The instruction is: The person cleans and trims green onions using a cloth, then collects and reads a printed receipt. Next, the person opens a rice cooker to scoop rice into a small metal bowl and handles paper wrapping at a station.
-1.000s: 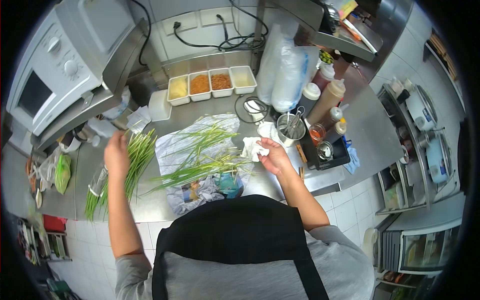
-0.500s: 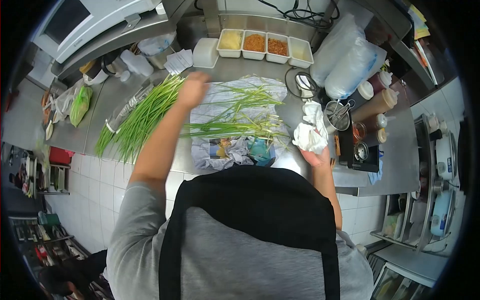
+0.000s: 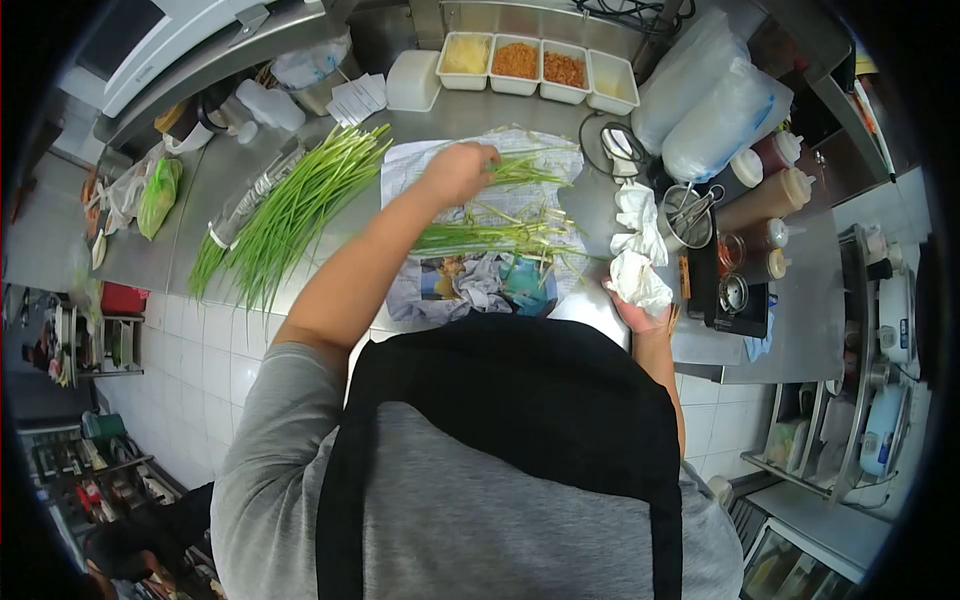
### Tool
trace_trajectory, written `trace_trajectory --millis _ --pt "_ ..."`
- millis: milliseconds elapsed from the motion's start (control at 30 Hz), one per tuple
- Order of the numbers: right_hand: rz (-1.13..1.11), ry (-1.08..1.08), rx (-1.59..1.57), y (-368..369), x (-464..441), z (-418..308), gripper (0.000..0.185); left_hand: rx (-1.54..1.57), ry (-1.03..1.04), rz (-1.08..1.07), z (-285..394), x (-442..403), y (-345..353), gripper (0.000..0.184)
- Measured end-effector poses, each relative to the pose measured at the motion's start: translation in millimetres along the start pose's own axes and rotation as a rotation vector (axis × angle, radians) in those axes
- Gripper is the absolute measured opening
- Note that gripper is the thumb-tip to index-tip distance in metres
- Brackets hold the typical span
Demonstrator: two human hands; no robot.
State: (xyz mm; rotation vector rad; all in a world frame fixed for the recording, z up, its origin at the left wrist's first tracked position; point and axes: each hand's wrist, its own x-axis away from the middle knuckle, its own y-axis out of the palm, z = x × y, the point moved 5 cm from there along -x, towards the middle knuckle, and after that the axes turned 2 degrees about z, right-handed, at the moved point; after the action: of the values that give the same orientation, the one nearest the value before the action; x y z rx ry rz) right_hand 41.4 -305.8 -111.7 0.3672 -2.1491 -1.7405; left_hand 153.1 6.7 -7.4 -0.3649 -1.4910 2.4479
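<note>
My left hand (image 3: 462, 174) is over the newspaper (image 3: 402, 160), its fingers curled down on the near end of the upper bunch of garlic chives (image 3: 530, 170). The fingertips are partly hidden. A second loose bunch of chives (image 3: 480, 236) lies below it across the paper, pale ends to the right. To the left rests a large pile of green chives (image 3: 300, 205) on the steel counter. At the right, my right hand (image 3: 632, 314) holds a crumpled white cloth (image 3: 640, 282), with the palm underneath. More white cloth (image 3: 638, 222) lies just beyond it.
White tubs (image 3: 515, 65) of chopped food line the back. Plastic bags (image 3: 715, 110), a strainer (image 3: 687, 215) and sauce bottles (image 3: 770, 200) stand at the right. A black tray (image 3: 735, 322) sits near the right edge. A bagged green vegetable (image 3: 160, 198) lies far left.
My left hand has moved right from the large chive pile onto the upper bunch on the newspaper. My right hand still has the white cloth and appears slightly lower and farther right.
</note>
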Motion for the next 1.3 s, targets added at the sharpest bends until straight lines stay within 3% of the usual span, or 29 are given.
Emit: trace_trajectory --millis 100,133,367,567,767,967,1067,1167,1300 --pt "0.076 0.014 -0.017 -2 -1 1 0.031 -0.062 0.18 0.151 14 24 -20 0.033" --pt "0.087 0.028 -0.002 -6 -2 0 0.026 -0.064 0.141 -0.002 23 33 -20 0.039" --pt "0.118 0.019 0.059 -9 -6 -2 0.018 -0.051 0.088 -0.273 19 63 19 0.027" --pt "0.074 0.031 0.094 0 -4 0 0.018 0.114 0.011 -0.264 11 38 -7 0.026" --pt "0.108 -0.01 0.123 -13 -4 -4 0.02 -0.054 0.21 -0.033 8 37 -13 0.025" --pt "0.125 -0.016 0.141 -5 -2 -1 0.02 -0.13 0.174 0.181 0 43 -19 0.028" --pt "0.107 -0.023 0.141 -1 -1 0 0.02 -0.294 0.234 0.399 3 45 -30 0.028" --pt "0.063 -0.027 0.155 -1 -1 -1 0.02 -0.294 0.229 0.312 4 38 -23 0.029" --pt "0.041 -0.026 0.166 1 -2 0 0.021 -0.299 0.375 0.256 26 34 4 0.025"
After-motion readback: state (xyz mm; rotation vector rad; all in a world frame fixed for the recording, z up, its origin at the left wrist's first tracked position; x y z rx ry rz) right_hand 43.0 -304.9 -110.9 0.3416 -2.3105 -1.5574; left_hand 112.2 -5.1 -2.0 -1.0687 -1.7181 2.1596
